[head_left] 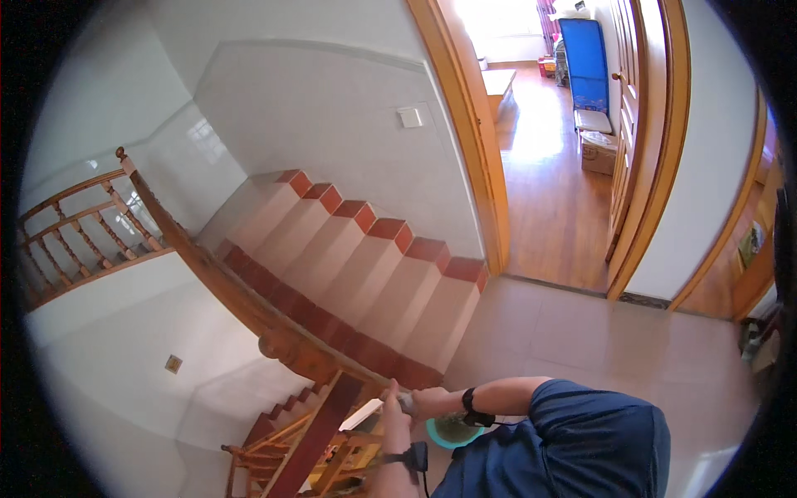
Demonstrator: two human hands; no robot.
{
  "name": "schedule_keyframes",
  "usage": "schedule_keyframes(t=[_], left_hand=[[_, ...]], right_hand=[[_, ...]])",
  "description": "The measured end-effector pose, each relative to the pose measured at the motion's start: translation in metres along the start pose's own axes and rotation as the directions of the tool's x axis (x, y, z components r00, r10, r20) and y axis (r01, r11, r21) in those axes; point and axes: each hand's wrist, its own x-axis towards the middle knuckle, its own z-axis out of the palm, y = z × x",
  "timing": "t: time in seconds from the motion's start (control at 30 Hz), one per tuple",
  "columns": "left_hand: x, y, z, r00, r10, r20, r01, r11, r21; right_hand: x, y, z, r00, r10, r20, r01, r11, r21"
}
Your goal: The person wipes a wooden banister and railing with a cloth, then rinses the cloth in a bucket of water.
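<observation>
Close together at the lower middle are my left hand [395, 402] and my right hand [426, 404]. Both have their fingers closed around a small greyish bundle [407, 402] that looks like cloth, mostly hidden by the fingers. They are beside the end of the wooden stair handrail [309, 363], in front of a dark red flat rail [315, 437]; I cannot tell whether they touch either. Below my right forearm stands a round basin with a light green rim [432, 436], its contents murky and partly covered by my arm and shirt.
Pale stairs [349, 274] with red tile edging rise to the left, and a lower flight [286, 407] lies beneath the railing. An open doorway with a wooden door [628, 124] leads to a wood-floored room holding a cardboard box [598, 153] and a blue folded panel [585, 62].
</observation>
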Motion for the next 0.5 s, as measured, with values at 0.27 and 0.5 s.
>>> schedule_keyframes(t=[0.27, 0.5], left_hand=[[-0.108, 0.084, 0.027, 0.55, 0.105, 0.828, 0.02, 0.99, -0.139], [-0.151, 0.123, 0.054, -0.16, 0.487, 0.859, 0.001, 0.87, -0.493]], right_hand=[[-0.049, -0.024, -0.034, 0.673, -0.694, 0.255, -0.114, 0.244, 0.963], [-0.067, -0.079, -0.027, 0.48, -0.878, -0.006, -0.239, -0.137, 0.961]])
